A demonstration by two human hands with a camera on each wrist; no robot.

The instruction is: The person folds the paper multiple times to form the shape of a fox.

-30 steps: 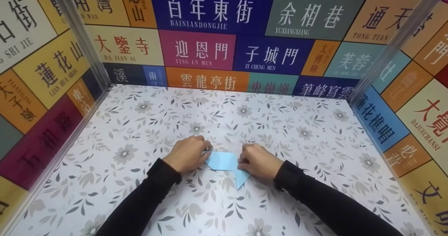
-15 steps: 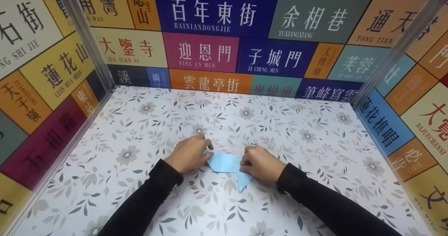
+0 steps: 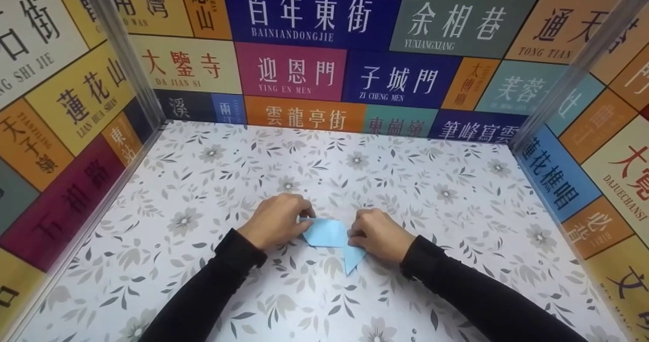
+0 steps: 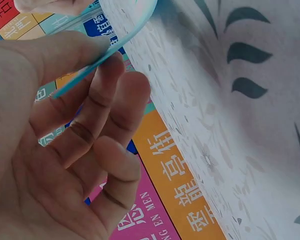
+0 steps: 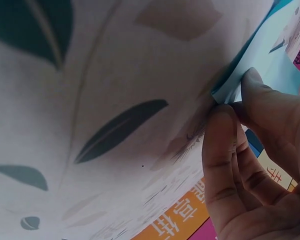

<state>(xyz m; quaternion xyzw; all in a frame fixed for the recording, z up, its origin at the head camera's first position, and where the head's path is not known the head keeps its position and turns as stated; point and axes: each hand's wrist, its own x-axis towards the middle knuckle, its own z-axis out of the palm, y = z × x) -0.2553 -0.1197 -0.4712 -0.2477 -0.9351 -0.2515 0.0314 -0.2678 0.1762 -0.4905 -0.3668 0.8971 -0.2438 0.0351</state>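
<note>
A folded piece of light blue paper (image 3: 327,233) lies between the two hands, with a pointed flap hanging toward the person near its right end. My left hand (image 3: 283,220) pinches the paper's left end; in the left wrist view the thumb and fingers hold the thin blue sheet (image 4: 90,67) edge-on, and it curves upward. At the right end my right hand (image 3: 379,234) pinches the paper close to the pointed flap. The right wrist view shows the thumb on top of the folded layers (image 5: 240,82) and the fingers beneath.
The table (image 3: 228,291) wears a white cover printed with grey flowers and leaves. Behind it stands a back wall (image 3: 309,28) of coloured panels with Chinese lettering. Similar panels line the left wall (image 3: 66,104) and right wall (image 3: 608,190).
The left hand has shifted slightly to the right along the paper's left end, its fingers now more over the paper. The right hand stays at its end. The head view has moved slightly.
</note>
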